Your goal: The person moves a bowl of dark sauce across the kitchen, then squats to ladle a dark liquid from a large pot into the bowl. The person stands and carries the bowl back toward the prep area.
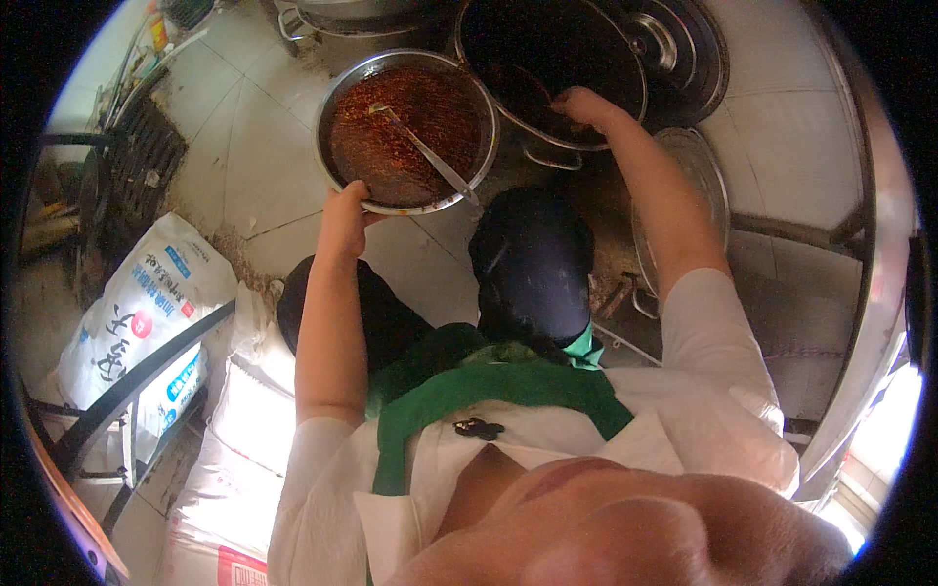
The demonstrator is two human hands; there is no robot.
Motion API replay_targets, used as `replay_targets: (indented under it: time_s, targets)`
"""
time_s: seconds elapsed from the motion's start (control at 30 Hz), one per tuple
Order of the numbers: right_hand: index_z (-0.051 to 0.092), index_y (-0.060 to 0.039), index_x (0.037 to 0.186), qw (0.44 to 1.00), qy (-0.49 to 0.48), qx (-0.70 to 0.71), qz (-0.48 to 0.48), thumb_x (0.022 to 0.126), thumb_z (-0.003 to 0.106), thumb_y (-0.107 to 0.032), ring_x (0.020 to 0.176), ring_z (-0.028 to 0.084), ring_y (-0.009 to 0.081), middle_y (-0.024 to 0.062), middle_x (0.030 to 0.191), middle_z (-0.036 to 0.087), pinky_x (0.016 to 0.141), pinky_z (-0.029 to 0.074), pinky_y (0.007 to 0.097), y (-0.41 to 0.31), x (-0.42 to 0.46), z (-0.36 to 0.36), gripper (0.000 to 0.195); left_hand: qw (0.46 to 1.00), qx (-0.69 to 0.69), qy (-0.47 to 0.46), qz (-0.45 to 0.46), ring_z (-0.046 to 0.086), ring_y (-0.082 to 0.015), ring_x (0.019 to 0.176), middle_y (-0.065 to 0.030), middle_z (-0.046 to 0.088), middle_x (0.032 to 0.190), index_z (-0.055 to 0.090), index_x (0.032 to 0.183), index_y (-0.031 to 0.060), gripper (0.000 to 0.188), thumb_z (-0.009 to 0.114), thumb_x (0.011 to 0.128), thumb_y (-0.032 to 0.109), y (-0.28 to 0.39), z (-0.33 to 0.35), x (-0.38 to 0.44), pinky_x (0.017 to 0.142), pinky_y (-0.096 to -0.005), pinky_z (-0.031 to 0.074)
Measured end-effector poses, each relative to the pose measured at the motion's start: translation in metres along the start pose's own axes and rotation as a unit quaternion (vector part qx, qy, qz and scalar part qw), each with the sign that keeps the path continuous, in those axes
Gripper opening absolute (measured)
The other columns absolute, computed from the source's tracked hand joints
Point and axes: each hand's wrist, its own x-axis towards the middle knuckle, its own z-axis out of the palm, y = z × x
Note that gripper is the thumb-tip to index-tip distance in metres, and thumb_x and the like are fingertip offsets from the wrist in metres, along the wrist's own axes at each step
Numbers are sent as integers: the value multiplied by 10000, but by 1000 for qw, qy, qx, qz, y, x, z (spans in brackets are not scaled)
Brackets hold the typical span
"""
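Note:
My left hand [346,214] grips the near left rim of a round metal basin [320,139], thumb on top and fingers below. Dark red chilli oil or sauce [366,154] with bits in it fills much of the basin. A metal utensil [432,155], perhaps a ladle, lies across it, its handle resting over the near right rim. To the right, my right hand [582,108] reaches over the near side of a large stockpot [553,138]. Its fingers are curled near a faint reddish thin shape inside; the dark pot hides whether they hold it. The pot's contents are too dark to make out.
A metal lid [670,51] lies beyond the pot at right, and another round lid [685,157] is under my right forearm. Another metal vessel [359,11] stands at the top. White printed sacks [157,293] and a dark metal frame [146,373] are at left. Tiled floor [264,168] lies below.

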Motion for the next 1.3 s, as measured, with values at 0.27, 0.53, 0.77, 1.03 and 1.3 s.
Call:
replay_targets:
  time_s: [0.27,0.53,0.77,1.03,1.3]
  targets:
    - [327,-410,1383,707,251,-468,-467,811,487,88,1339,297,284,33,1500,212,1096,303,433,-104,-3,24,775,999,23,21,-19,633,-371,903,-249,557,1111,402,1195,-121,428,426,815,74,1,-1,6,754,-453,572]
    - [343,-439,1364,686,210,-497,-488,816,436,119,1347,281,267,-35,1512,179,1117,286,426,-113,-5,24,788,1000,6,26,-13,642,-371,856,-234,580,1022,429,1131,-137,385,430,805,68,2,0,6,717,-458,576]
    - [361,-432,1356,689,189,-501,-488,814,472,71,1377,220,262,-13,1511,186,1137,216,457,-99,-11,30,748,1000,6,6,-28,638,-344,870,-219,545,1079,330,1233,-70,487,409,771,61,-4,-5,13,716,-450,584]
    - [394,-403,1343,706,129,-517,-467,839,507,-27,1394,165,285,60,1512,180,1119,145,548,-96,-79,31,639,999,-5,-7,-35,627,-368,921,-250,537,1119,321,1244,-94,471,398,807,65,2,0,7,726,-461,586]
    - [451,24,1272,821,205,-469,-253,792,544,22,1389,146,337,206,1479,169,1074,129,607,-36,-118,68,489,999,-4,-34,-9,610,-374,969,-249,502,1169,257,1296,-46,527,382,791,34,-9,8,10,752,-470,580]
